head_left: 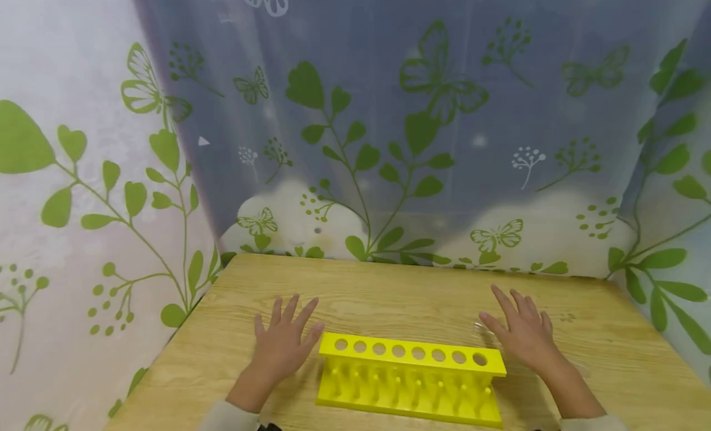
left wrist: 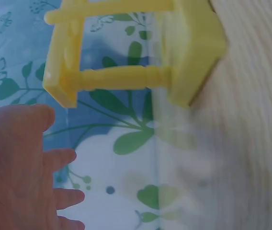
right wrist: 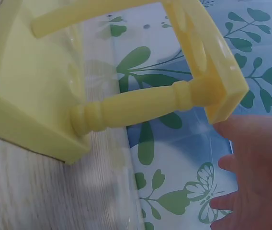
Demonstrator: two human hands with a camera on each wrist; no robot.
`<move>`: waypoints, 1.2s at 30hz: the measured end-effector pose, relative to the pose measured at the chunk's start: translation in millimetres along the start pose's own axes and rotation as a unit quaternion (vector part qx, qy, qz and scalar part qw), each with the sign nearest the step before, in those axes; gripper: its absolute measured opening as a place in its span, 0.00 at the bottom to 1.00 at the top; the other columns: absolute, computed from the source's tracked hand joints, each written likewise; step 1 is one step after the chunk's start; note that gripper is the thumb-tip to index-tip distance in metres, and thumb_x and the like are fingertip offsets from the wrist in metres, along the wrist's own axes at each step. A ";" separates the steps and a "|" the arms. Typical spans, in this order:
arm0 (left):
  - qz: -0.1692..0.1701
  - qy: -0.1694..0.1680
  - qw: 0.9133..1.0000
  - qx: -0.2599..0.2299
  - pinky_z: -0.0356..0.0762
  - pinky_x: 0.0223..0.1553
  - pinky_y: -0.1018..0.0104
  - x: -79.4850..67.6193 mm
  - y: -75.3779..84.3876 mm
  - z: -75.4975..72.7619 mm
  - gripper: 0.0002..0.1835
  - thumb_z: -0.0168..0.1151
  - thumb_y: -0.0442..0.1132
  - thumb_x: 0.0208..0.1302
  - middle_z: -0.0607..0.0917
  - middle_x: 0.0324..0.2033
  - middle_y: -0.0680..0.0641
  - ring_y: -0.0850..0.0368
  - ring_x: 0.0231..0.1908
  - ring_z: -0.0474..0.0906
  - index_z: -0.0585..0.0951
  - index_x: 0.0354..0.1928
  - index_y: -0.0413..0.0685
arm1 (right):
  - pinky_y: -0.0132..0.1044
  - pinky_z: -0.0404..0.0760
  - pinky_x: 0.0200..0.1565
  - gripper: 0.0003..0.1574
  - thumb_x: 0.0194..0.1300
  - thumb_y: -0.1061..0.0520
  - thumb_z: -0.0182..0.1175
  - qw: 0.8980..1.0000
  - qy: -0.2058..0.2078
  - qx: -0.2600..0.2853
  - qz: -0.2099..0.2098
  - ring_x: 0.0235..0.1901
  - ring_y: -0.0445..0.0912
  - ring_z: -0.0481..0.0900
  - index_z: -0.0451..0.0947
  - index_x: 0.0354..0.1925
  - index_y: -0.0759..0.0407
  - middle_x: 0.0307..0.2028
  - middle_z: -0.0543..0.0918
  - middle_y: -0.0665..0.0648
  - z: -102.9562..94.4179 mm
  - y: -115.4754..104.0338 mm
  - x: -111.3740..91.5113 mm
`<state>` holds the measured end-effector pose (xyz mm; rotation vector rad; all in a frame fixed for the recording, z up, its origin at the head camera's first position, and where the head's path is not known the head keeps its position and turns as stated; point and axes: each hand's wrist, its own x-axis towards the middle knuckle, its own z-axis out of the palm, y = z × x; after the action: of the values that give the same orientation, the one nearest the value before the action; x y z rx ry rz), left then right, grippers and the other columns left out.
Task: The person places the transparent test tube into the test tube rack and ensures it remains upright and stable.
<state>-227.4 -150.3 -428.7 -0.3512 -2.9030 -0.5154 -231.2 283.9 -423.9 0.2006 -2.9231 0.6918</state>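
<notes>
A yellow test tube rack [head_left: 412,351] stands on the table, with a row of round holes in its top bar and short pegs on its base. My left hand [head_left: 282,344] is spread beside the rack's left end, thumb close to the top corner. Off the right end, my right hand [head_left: 524,333] is spread too, holding nothing. A clear tube-like thing [head_left: 479,326] shows partly by the right thumb, the rest hidden behind the hand. In the left wrist view the rack's end posts [left wrist: 121,78] rise above the fingers; the right wrist view shows a turned post [right wrist: 136,106] near the thumb.
The wooden table [head_left: 389,295] has light grain and reaches back to a hanging curtain [head_left: 355,141] printed with green leaves and butterflies. More of this patterned cloth hangs at the left and right sides.
</notes>
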 end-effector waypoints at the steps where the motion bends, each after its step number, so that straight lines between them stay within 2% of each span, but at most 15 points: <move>1: 0.002 0.000 1.000 -0.003 0.37 0.60 0.21 -0.1 1.2 -0.7 0.32 0.43 0.62 0.73 0.58 0.72 0.39 0.31 0.72 0.44 0.63 0.73 0.60 | 0.80 0.41 0.53 0.48 0.73 0.33 0.44 1.000 0.001 0.000 0.001 0.64 0.81 0.42 0.47 0.75 0.59 0.68 0.49 0.81 0.1 -0.4 0.1; 15: 0.018 0.005 0.999 -0.036 0.37 0.61 0.22 2.9 26.7 -7.6 0.32 0.41 0.64 0.72 0.59 0.73 0.41 0.34 0.72 0.46 0.62 0.73 0.63 | 0.79 0.48 0.53 0.51 0.70 0.34 0.52 1.000 -0.005 0.012 0.011 0.62 0.77 0.52 0.47 0.75 0.63 0.66 0.52 0.82 -8.9 -5.6 -2.5; 22: 0.021 0.001 0.999 -0.036 0.41 0.61 0.23 -2.7 33.2 -8.6 0.31 0.46 0.62 0.71 0.60 0.72 0.42 0.36 0.72 0.48 0.63 0.73 0.64 | 0.78 0.51 0.52 0.53 0.68 0.35 0.56 1.000 -0.010 0.010 0.010 0.62 0.78 0.53 0.48 0.74 0.62 0.66 0.53 0.82 -6.6 -6.9 -3.8; 29: 0.046 0.011 0.999 -0.027 0.46 0.60 0.23 -5.3 41.6 -9.8 0.31 0.46 0.63 0.71 0.64 0.70 0.42 0.35 0.70 0.53 0.65 0.72 0.63 | 0.78 0.52 0.52 0.54 0.65 0.36 0.60 1.000 -0.023 0.009 0.014 0.61 0.78 0.55 0.50 0.74 0.63 0.66 0.54 0.82 -5.4 -3.0 -2.3; 36: 0.052 -0.005 0.998 -0.023 0.46 0.61 0.24 -8.6 46.3 -3.9 0.31 0.45 0.64 0.71 0.63 0.71 0.43 0.36 0.71 0.53 0.65 0.72 0.65 | 0.77 0.58 0.50 0.54 0.63 0.36 0.61 0.999 -0.044 -0.010 0.024 0.60 0.78 0.58 0.52 0.73 0.63 0.66 0.54 0.82 -2.0 -1.0 -0.9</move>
<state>-206.7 -111.2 -412.2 -0.5084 -2.8668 -0.5670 -230.0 284.0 -421.9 0.1631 -3.0271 0.6780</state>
